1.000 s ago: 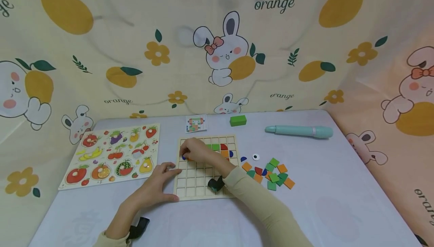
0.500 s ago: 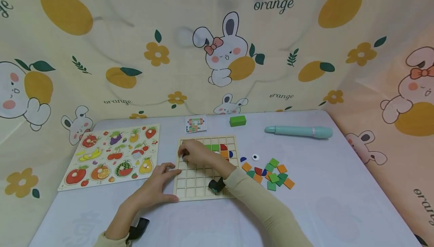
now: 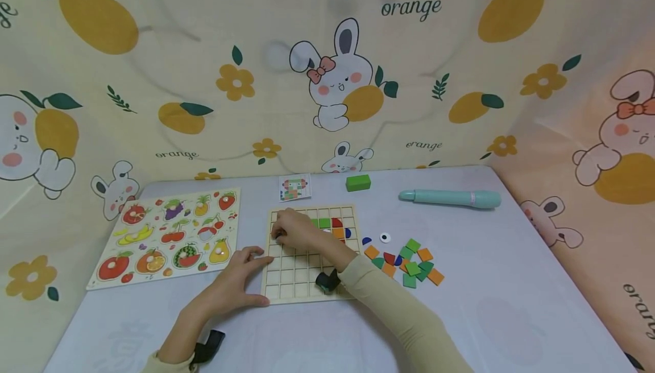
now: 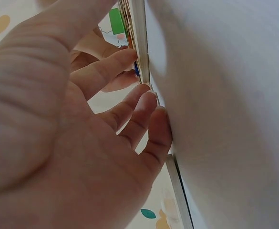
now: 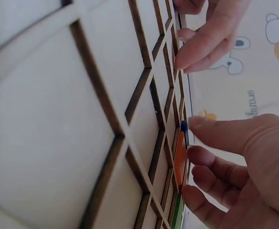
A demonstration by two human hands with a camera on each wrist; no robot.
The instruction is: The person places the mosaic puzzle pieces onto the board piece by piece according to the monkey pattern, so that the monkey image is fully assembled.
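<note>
A wooden grid board (image 3: 286, 290) lies mid-table. My right hand (image 3: 299, 229) is over its upper left part, fingers bent down. In the right wrist view, my right thumb and forefinger pinch at a blue half-circle tile (image 5: 184, 126) low in a cell, beside an orange tile (image 5: 179, 157) and a green tile (image 5: 177, 212). My left hand (image 3: 232, 282) rests at the board's left edge with thumb and fingers spread, fingertips against the rim. Green, red, orange and blue tiles show right of my right hand; others there are hidden beneath it.
Loose coloured tiles (image 3: 411, 268) lie right of the board, with a white ring-shaped piece (image 3: 385, 237). A fruit puzzle board (image 3: 169, 236) is at left. Behind stand a pattern card (image 3: 294, 187), a green block (image 3: 358, 183) and a teal pen-shaped tool (image 3: 450, 198).
My right fingers have shifted slightly at the same spot on the board, and the blue tile is now covered in the head view. My left hand stays put.
</note>
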